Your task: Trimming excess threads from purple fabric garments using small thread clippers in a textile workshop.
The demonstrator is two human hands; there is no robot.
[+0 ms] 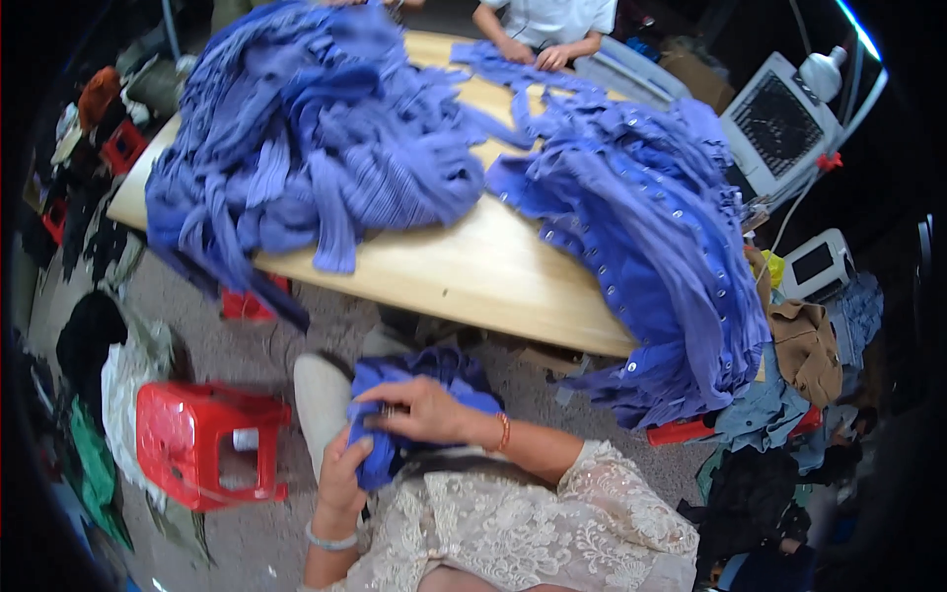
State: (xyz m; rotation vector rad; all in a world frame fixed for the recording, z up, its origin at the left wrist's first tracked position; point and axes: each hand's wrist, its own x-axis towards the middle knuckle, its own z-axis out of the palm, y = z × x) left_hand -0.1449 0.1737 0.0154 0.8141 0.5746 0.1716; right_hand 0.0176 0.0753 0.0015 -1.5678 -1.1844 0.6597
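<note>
A blue-violet garment (449, 373) lies bunched across my lap, below the table's front edge. My left hand (341, 478) grips its left edge, thumb pressed on the cloth. Over the same cloth, my right hand (426, 410) is curled, its thumb and fingers close together. Something dark shows between those fingers, too blurred to tell whether it is a small tool or shadow. Both hands are close together, fingertips almost meeting at the fabric.
A pale wooden table (444, 281) bears a tall heap of blue knit garments (326, 148) at left and a layered stack with metal buttons (681, 266) at right. A red stool (182, 444) stands left. Across the table, a person's hands (538, 54) handle blue cloth. Clothes pile at right.
</note>
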